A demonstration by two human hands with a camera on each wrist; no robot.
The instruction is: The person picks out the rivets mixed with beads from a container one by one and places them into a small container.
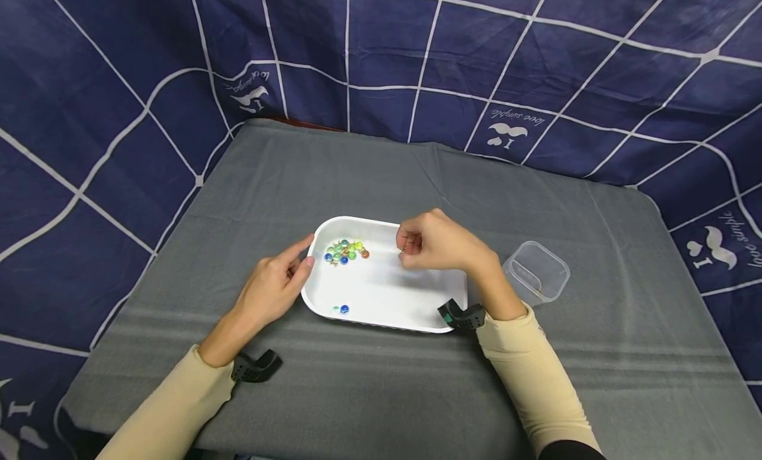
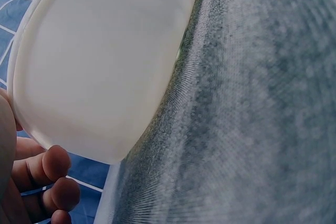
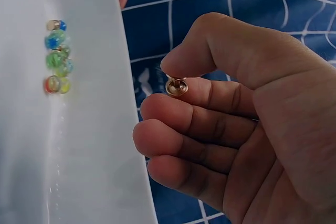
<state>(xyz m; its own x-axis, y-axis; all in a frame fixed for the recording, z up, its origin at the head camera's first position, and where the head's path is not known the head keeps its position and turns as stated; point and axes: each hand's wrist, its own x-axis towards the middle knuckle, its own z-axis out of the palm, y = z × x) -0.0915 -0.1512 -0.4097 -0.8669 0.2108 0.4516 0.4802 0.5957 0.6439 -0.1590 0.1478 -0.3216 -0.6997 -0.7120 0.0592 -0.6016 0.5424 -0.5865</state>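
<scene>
My right hand [image 1: 443, 241] is above the right half of a white tray [image 1: 387, 294]. Between its thumb and index finger it pinches a small gold-coloured metal stud [image 3: 177, 87] with a round, hollow-looking end. The other fingers are bent beneath, apart from the stud. My left hand [image 1: 270, 284] touches the tray's left rim with thumb and index fingertip, while its remaining fingers bend loosely beside the outer wall. A cluster of glass marbles [image 1: 342, 250], green, blue, yellow and orange, lies in the tray's upper left, with tiny gold bits among them.
Near the tray's front left corner lie a blue marble [image 1: 344, 309] and a small greenish piece. Right of the tray, beside my right forearm, stands a clear plastic box [image 1: 538, 271] with a small gold-coloured piece inside. Grey cloth [image 1: 357, 380] covers the table; a blue checked curtain [image 1: 381, 49] hangs behind.
</scene>
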